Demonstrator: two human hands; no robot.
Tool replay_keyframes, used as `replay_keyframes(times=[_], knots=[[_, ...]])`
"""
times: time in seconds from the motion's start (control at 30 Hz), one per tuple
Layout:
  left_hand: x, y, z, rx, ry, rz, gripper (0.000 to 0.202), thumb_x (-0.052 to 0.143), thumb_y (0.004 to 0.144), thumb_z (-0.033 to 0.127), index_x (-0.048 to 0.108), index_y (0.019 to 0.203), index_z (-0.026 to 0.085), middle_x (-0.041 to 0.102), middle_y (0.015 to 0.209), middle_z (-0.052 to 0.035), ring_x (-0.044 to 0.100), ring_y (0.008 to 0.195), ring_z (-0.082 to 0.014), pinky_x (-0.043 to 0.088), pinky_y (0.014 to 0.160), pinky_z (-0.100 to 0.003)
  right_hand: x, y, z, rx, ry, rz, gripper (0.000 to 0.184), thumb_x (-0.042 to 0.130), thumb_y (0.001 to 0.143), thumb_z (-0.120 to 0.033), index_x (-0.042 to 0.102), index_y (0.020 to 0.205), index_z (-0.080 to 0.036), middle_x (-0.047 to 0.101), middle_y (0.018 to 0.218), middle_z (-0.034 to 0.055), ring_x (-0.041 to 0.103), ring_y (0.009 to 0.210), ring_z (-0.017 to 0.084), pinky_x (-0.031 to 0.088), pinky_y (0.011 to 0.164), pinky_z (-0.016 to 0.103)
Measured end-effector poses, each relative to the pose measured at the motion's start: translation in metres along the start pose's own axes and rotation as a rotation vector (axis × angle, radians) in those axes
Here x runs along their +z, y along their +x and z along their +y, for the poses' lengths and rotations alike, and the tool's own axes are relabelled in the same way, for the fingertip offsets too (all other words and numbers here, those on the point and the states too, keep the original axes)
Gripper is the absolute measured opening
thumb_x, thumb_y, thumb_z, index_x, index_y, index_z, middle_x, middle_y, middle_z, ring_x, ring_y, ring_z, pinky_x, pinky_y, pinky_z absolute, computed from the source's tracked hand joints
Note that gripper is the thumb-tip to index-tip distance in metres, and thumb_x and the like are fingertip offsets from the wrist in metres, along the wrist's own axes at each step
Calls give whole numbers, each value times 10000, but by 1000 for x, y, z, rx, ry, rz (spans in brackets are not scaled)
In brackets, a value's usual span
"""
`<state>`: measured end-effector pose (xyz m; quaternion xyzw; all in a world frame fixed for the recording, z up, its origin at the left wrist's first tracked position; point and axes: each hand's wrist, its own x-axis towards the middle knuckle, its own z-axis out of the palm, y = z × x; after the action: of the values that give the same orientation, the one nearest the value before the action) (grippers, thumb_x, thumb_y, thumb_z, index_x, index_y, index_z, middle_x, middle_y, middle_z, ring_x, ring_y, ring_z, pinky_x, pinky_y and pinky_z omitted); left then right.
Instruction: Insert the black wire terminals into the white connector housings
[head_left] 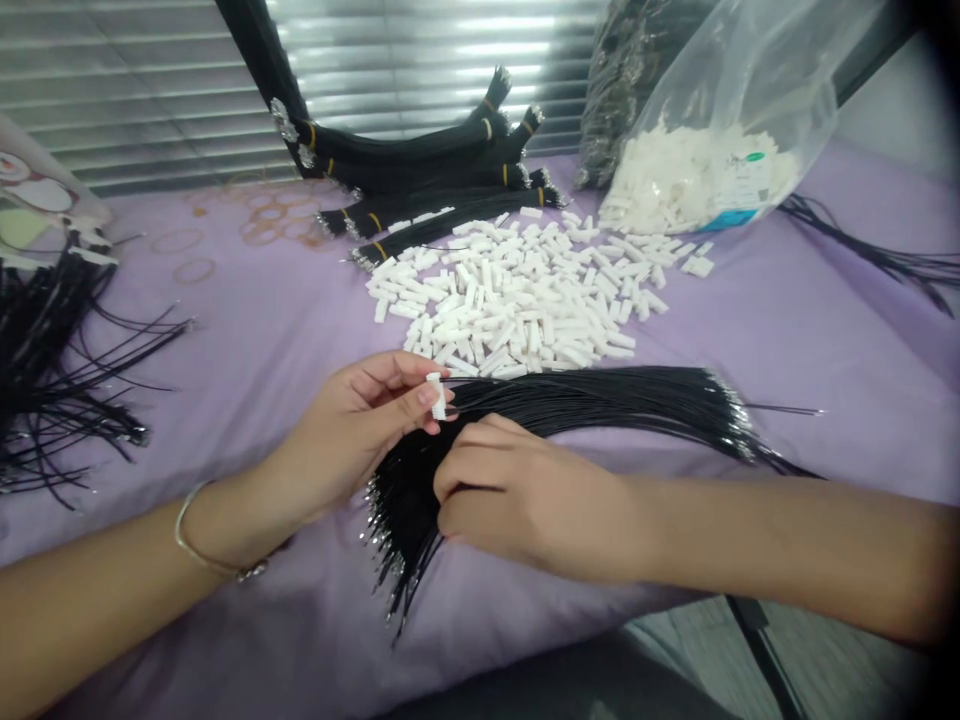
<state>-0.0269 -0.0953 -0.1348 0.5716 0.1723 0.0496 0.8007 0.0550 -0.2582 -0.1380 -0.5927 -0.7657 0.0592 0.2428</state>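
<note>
Between thumb and fingers, my left hand [375,415] pinches a small white plastic connector housing [437,397]. A thin black wire runs right from beside it. Close by, my right hand [525,495] is closed, its fingers curled into a fanned bundle of black wires [637,395] with shiny metal terminals at the ends. Its fingertips are hidden among the wires, so how many it grips cannot be seen. Just beyond both hands lies a loose pile of white connector housings [517,295].
Tied bundles of black wires [420,165] lie behind the pile, near window blinds. A clear bag of white housings [690,175] stands at back right. Rubber bands [270,215] and wires with white housings [45,350] are to the left, on a purple cloth [247,350].
</note>
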Motion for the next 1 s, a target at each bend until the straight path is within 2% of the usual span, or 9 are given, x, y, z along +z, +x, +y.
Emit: replay_keyframes(times=[0.17,0.37,0.47,0.53,0.6,0.7,0.8,0.9,1.0], knots=[[0,-1,0,-6,34,-5,104,691,746,179,644,834,150,607,670,10,535,613,-74,433,595,-166,3,0,4,19,-26,-27,258,386,936,-170,624,845,-130,588,953,48,437,897,159,359,819,316],[0,-1,0,13,88,-26,104,682,759,198,640,840,148,604,674,7,529,616,-78,427,604,-178,5,0,-2,54,-69,-40,243,377,928,-145,600,832,-127,581,940,60,440,892,178,369,803,334],[1,-1,1,0,73,-17,110,689,751,198,640,835,145,603,667,8,526,610,-76,425,589,-171,6,-1,-6,77,-65,52,246,343,919,-103,574,835,-106,578,953,92,450,891,187,397,809,346],[0,-1,1,-11,69,-5,112,692,747,191,643,833,141,609,672,5,529,614,-75,427,589,-165,2,-2,-4,52,33,160,210,345,910,-89,549,861,-94,574,935,109,470,890,172,425,818,322],[0,-1,1,-17,68,-5,113,692,747,194,646,835,140,616,685,0,533,618,-73,432,595,-161,-5,-3,0,27,146,249,145,373,900,-87,517,898,-102,573,895,97,498,869,146,451,802,282],[0,-1,1,-34,59,-11,126,690,751,213,649,853,152,616,696,2,536,620,-72,445,608,-163,-18,-4,10,92,209,322,131,428,864,-77,498,957,-139,575,868,59,518,804,117,459,723,244],[-1,-2,2,-46,56,-12,121,691,750,208,647,852,158,609,691,8,538,623,-68,449,619,-157,-27,-4,18,187,206,402,95,452,859,-110,536,836,-148,529,734,25,482,681,102,418,631,233],[-2,-2,2,-25,97,-36,116,684,759,202,648,864,168,616,714,7,542,642,-67,442,629,-147,-29,-3,24,308,200,460,174,494,850,-152,521,678,-147,447,620,-7,433,600,86,364,567,223],[-4,-2,0,-7,151,-49,119,671,772,209,649,885,177,613,713,3,539,654,-74,436,638,-149,-27,-2,26,396,209,474,187,525,794,-104,493,615,-150,426,593,-23,417,580,76,331,542,212]])
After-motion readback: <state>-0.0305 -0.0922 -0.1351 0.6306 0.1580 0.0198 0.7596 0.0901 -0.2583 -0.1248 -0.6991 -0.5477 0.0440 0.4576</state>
